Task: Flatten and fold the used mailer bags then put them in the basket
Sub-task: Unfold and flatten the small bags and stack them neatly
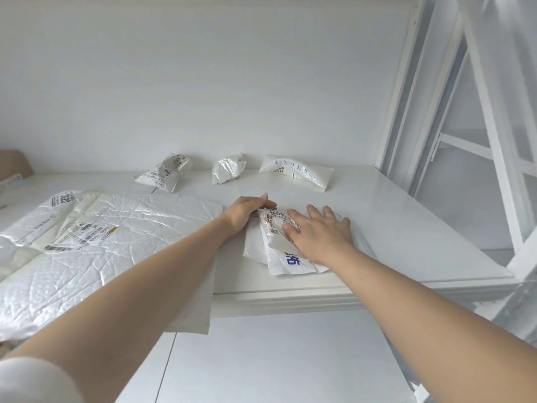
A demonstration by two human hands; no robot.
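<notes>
Plastic, thin & crinkly: small mailer bag (290, 261) lies centre frame on white table (392, 222), near the front edge. Right hand (318, 232) presses it flat, fingers spread; left hand (250, 212) rests at its upper-left edge, fingers straight & together. Prob. light, soft, slippery (may spring back), so best pinched at corners. Crumpled bags (228, 170) sit upper centre, big flattened mailer (130, 228) at left.

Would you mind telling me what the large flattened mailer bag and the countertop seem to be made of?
The large flattened mailer bag: likely thin plastic film, glossy white, given its fine creases and shiny highlights. The countertop: seems painted or laminated board, smooth satin white, with soft reflections and a moulded front edge; I cannot tell which.
</notes>
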